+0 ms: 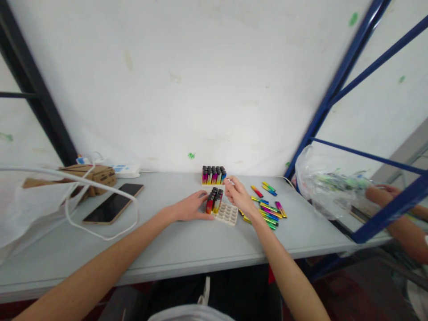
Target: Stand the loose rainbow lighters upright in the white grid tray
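Observation:
A white tray [230, 215] with rows of round-edged slots lies in front of me, several upright lighters [215, 200] filling its left end. My left hand [192, 206] curves around that end, thumb along the front and fingers at the back, steadying the tray. Over the tray's back right side, my right hand [236, 192] is closed in a pinch; what its fingertips hold is hidden. Just behind them stands a block of upright lighters [214, 175] with black tops. Loose shiny coloured lighter-like tubes [267, 211] lie scattered to the right of my right hand.
A phone [113, 205] lies at the left, near a white cable [135, 209] and a cardboard piece [100, 176]. A blue metal frame [321, 111] rises at the right, with a clear plastic bag [321, 178] beside it. Another person's arm [397, 214] shows beyond.

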`<control>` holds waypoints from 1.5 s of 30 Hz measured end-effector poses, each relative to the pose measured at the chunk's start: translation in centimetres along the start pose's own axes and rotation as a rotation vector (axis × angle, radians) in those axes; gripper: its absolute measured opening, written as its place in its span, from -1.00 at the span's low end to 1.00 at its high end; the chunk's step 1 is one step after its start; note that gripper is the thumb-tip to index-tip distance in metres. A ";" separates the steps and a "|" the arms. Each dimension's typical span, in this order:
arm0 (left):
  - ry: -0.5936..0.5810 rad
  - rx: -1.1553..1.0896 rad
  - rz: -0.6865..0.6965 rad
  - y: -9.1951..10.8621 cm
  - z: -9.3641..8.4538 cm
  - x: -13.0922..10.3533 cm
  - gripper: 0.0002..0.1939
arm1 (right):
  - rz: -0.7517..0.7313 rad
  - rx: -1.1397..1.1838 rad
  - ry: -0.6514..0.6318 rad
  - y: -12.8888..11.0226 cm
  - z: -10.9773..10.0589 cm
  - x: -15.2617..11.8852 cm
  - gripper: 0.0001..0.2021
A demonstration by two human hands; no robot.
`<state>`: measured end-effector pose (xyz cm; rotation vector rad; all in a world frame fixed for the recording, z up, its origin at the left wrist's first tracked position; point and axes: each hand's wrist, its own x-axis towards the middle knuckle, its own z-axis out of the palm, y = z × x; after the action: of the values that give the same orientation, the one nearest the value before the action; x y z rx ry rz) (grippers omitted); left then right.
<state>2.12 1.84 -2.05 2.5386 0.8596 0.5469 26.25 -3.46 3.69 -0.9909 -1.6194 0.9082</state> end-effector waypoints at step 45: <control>-0.067 -0.083 0.033 -0.1 -1.0 -0.3 -0.19 | -0.282 -0.734 -0.345 -4.3 -1.4 -1.8 -0.73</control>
<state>1.41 2.00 -1.32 2.4854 0.7567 0.4938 27.20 -6.66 7.25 -1.0764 -2.4020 0.2836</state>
